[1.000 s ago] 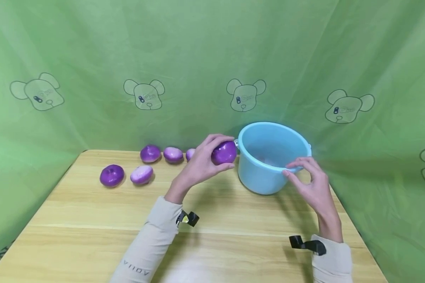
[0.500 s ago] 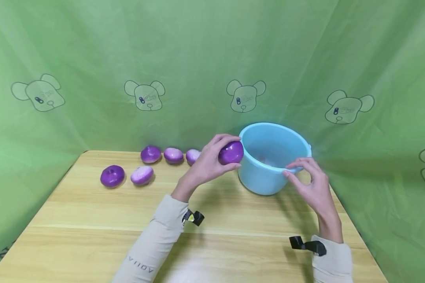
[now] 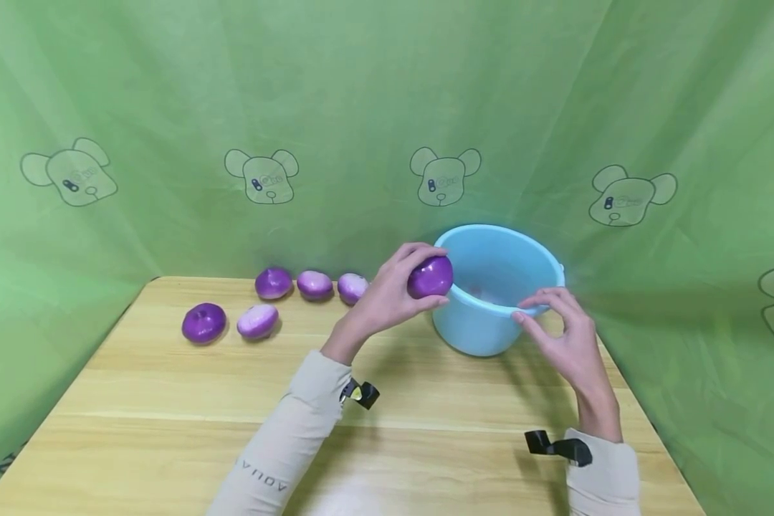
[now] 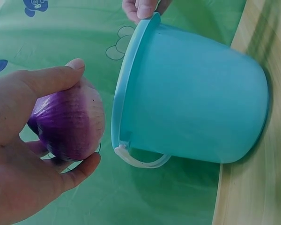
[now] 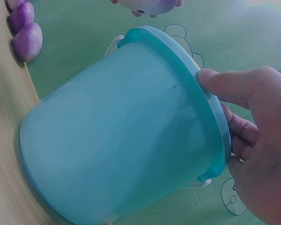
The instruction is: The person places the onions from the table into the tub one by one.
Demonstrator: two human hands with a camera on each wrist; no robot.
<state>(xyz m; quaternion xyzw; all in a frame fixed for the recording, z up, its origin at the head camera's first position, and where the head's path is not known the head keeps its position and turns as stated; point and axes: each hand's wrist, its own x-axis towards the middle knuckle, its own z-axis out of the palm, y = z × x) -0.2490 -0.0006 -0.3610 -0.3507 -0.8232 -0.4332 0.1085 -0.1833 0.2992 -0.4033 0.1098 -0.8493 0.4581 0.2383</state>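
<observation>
A purple onion (image 3: pixel 431 277) is held in my left hand (image 3: pixel 390 290), thumb on one side and fingers on the other. In the left wrist view this onion (image 4: pixel 70 122) shows a pale end facing the bucket's mouth, with a gap between it and the rim. The light blue bucket (image 3: pixel 474 331) stands upright on the table at the back right. My right hand (image 3: pixel 569 340) pinches the bucket's near right rim, thumb outside and fingers inside, as the right wrist view also shows. Most of the bucket's floor is hidden in the head view.
Several more purple-and-white onions lie at the back left of the wooden table (image 3: pixel 187 430), including a dark one (image 3: pixel 203 323) and a paler one (image 3: pixel 258 322). Behind the table hangs a green curtain (image 3: pixel 361 93). A white handle (image 4: pixel 143 162) hangs on the bucket's side.
My left hand has moved right with the onion, from beside the bucket to its left rim. An onion behind that hand has come into fuller view. My right hand stays on the rim.
</observation>
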